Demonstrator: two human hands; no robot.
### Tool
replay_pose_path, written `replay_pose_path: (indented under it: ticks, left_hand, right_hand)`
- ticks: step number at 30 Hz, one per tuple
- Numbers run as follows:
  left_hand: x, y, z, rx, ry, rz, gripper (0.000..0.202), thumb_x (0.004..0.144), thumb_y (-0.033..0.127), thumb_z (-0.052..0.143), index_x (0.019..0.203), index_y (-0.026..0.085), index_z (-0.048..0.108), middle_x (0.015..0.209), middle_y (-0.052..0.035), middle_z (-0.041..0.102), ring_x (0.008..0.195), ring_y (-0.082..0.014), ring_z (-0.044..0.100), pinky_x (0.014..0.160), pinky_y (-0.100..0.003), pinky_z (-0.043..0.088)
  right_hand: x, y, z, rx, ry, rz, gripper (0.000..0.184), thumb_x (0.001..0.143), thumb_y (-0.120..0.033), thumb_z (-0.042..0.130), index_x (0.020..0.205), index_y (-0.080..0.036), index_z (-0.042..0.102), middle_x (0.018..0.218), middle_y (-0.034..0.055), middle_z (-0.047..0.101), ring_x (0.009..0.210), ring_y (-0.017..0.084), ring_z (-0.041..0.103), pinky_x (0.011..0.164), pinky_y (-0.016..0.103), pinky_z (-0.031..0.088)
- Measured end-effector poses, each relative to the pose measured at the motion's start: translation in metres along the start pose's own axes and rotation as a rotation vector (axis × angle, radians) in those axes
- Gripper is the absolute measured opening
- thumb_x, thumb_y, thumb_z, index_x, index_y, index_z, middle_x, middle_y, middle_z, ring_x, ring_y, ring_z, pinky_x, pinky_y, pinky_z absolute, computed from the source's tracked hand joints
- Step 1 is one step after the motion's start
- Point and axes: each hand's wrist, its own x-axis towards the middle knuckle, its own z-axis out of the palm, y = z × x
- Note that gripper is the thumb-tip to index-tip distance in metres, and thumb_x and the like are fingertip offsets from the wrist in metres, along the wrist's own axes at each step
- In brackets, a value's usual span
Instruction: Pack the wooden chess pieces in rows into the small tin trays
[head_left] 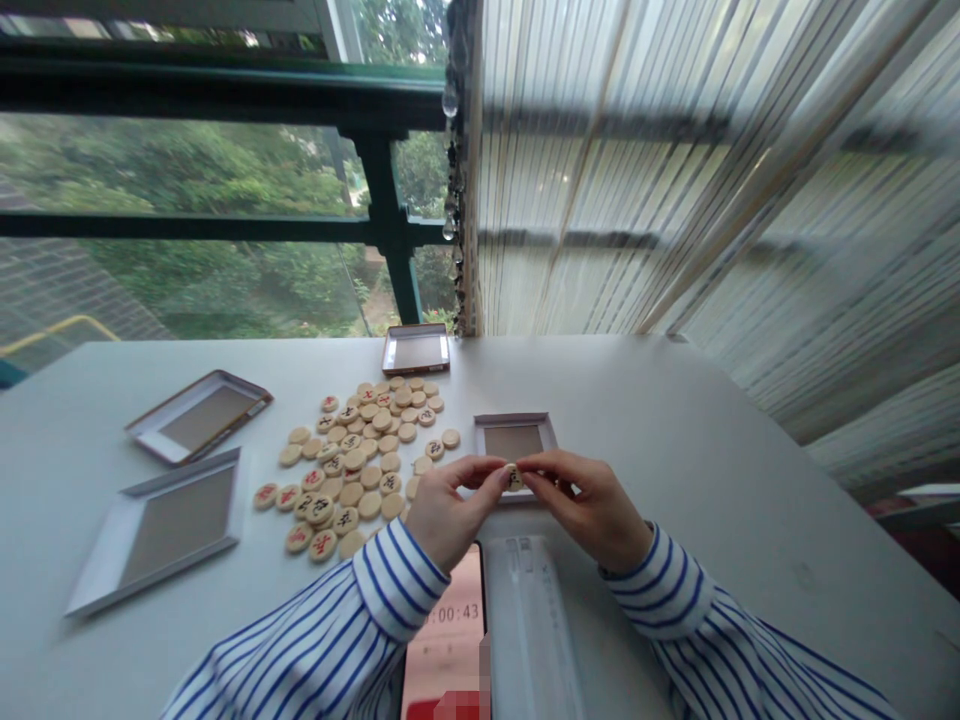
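The left hand (459, 505) and the right hand (589, 505) together pinch one round piece (512, 477), seemingly above a shallow box (512, 418). I judge this piece light, stiff and slightly slippery; its round edge is the good place to hold. Loose pieces (370, 476) crowd the left side; the table (712, 470) offers more room at right, while the box walls could catch fingers.

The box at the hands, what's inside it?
The box shows a brownish bottom. The left hand, right hand and round piece hide some of its near part.
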Motion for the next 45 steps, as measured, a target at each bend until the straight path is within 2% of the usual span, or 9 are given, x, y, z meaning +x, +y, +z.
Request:
replay_pose_path:
  ticks: [12,20,25,30,35,45]
  left_hand:
    - [-0.001,-0.002,0.0,-0.009,-0.005,0.022,0.022,0.077,0.032,0.055,0.084,0.014,0.066,0.074,-0.0044,0.068,0.067,-0.0136,0.06,0.065,-0.024,0.049]
    - [-0.001,0.0,-0.002,0.024,-0.08,0.126,0.023,0.076,0.026,0.056,0.094,0.014,0.064,0.087,-0.0063,0.068,0.077,-0.015,0.062,0.073,-0.028,0.05]
    - [-0.001,0.001,0.0,-0.008,-0.095,0.153,0.031,0.074,0.024,0.059,0.103,0.012,0.06,0.083,-0.0061,0.068,0.075,-0.0142,0.063,0.072,-0.027,0.051]
    - [0.002,0.005,0.001,0.017,-0.097,0.179,0.028,0.073,0.022,0.06,0.099,0.013,0.062,0.083,-0.0055,0.069,0.074,-0.014,0.063,0.072,-0.027,0.051]
    - [0.009,0.009,-0.001,0.102,-0.115,0.247,0.025,0.073,0.023,0.06,0.097,0.013,0.062,0.083,-0.0057,0.068,0.074,-0.0136,0.061,0.071,-0.026,0.05]
    - [0.026,0.021,-0.007,0.372,-0.223,0.446,0.024,0.073,0.031,0.06,0.094,0.018,0.063,0.085,-0.0062,0.066,0.079,-0.0161,0.06,0.074,-0.03,0.047]
  right_hand:
    - [0.001,0.0,-0.004,-0.119,-0.005,-0.166,0.021,0.078,-0.023,0.054,0.098,-0.018,0.058,0.086,0.0053,0.061,0.071,0.011,0.055,0.066,0.024,0.046]
    - [0.003,-0.001,-0.013,-0.148,-0.039,-0.156,0.022,0.081,-0.026,0.051,0.101,-0.019,0.058,0.086,0.0057,0.064,0.074,0.013,0.057,0.069,0.026,0.047]
    - [0.002,0.0,-0.017,-0.142,-0.065,-0.17,0.024,0.081,-0.024,0.052,0.103,-0.018,0.057,0.091,0.0052,0.064,0.075,0.012,0.057,0.07,0.025,0.046]
    - [0.001,0.001,-0.019,-0.145,-0.062,-0.176,0.024,0.081,-0.024,0.052,0.103,-0.019,0.057,0.09,0.0047,0.064,0.073,0.011,0.057,0.067,0.024,0.045]
    - [0.002,0.004,-0.021,-0.183,-0.005,-0.161,0.02,0.079,-0.025,0.055,0.097,-0.018,0.06,0.081,0.0032,0.066,0.064,0.01,0.057,0.063,0.023,0.045]
    - [0.002,0.008,-0.028,-0.198,-0.008,-0.156,0.02,0.08,-0.026,0.054,0.097,-0.019,0.06,0.082,0.0029,0.066,0.066,0.011,0.058,0.062,0.023,0.045]
